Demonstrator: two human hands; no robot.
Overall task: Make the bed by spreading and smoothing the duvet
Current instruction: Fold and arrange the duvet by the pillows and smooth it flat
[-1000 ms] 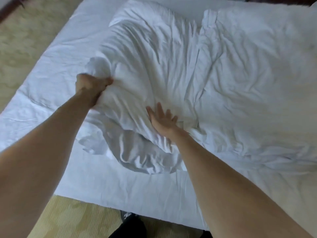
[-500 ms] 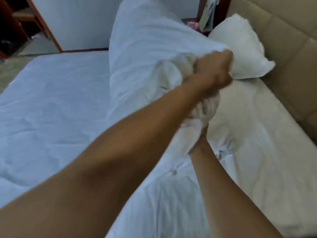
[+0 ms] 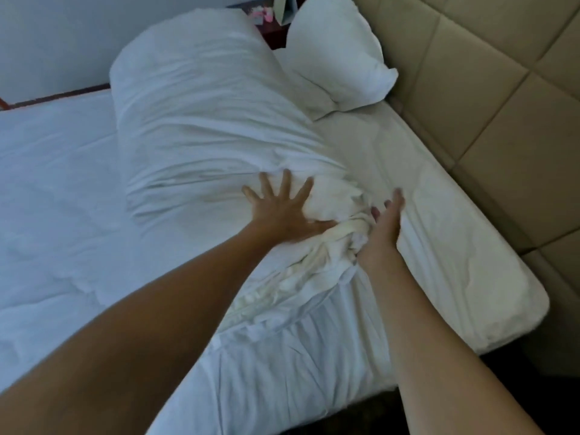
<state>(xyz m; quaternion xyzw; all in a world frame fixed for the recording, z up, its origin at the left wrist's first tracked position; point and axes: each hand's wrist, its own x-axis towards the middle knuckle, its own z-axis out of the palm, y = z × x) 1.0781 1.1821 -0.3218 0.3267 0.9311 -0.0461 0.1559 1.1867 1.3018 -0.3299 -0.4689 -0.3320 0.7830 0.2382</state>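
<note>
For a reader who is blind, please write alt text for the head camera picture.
Two bare hands work on a bunched white duvet on a bed: the left hand presses flat with spread fingers, the right hand rests open against the gathered end. A white pillow lies by the padded beige headboard.

— How's my feed looking?

— Soft daylight, fairly dim. On my screen the duvet (image 3: 201, 120) and the sheet on the left go cool and bluish, while the headboard (image 3: 489, 89) and the mattress edge near it read warm and cream.

— Any glare?

— None I can see. The left forearm (image 3: 125, 340) sits in deep shade, near and blurred. Detail is smeared throughout, and the headboard seams bow toward the edges of the frame.
</note>
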